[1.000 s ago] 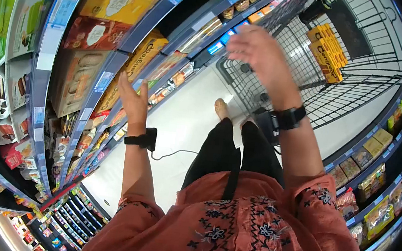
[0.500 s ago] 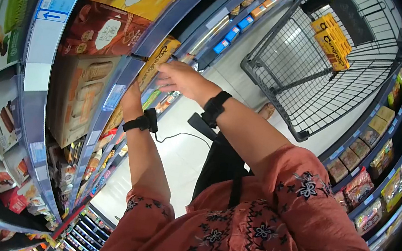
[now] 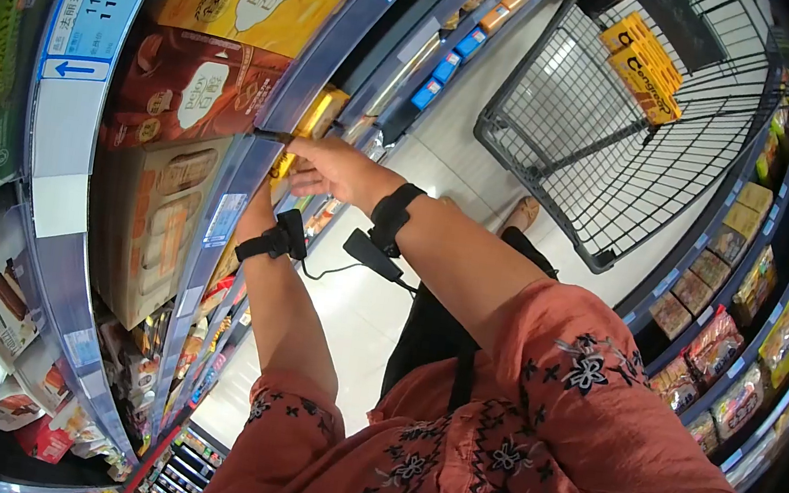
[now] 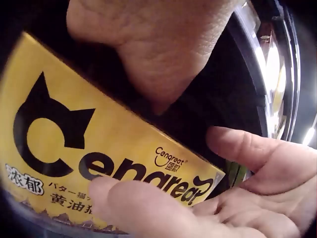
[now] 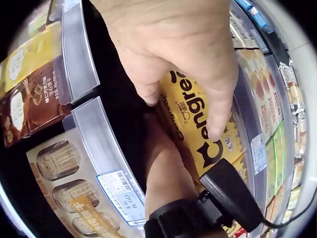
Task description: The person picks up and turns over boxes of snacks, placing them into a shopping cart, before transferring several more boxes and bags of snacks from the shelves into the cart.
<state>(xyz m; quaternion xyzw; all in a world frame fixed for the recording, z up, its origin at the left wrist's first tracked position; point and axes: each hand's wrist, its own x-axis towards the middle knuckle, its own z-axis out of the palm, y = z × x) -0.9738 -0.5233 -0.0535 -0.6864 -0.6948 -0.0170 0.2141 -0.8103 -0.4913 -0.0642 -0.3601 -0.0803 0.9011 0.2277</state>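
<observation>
A yellow Cengreat box (image 4: 109,124) with a black cat-eared letter on its face stands on a shelf in the left wrist view. My right hand (image 3: 335,172) straddles one end of it, fingers extended; in the right wrist view the thumb lies over the printed face and the fingertips reach past the upper edge. My left hand (image 4: 163,44) reaches into the dark gap behind the same box (image 5: 198,144). Its fingertips are hidden there, so I cannot tell how they lie on it.
Red and yellow Pejoy boxes (image 3: 197,89) and a beige biscuit pack (image 3: 165,228) fill the nearer shelf, behind a price rail (image 5: 116,183). A wire shopping cart (image 3: 613,155) holding several yellow Cengreat boxes (image 3: 643,70) stands beyond. Another stocked shelf (image 3: 733,298) lines the right.
My right hand has swung from near the cart over to the shelf and reached the yellow box. The left hand has moved in behind the box. The view has drawn closer to the shelf.
</observation>
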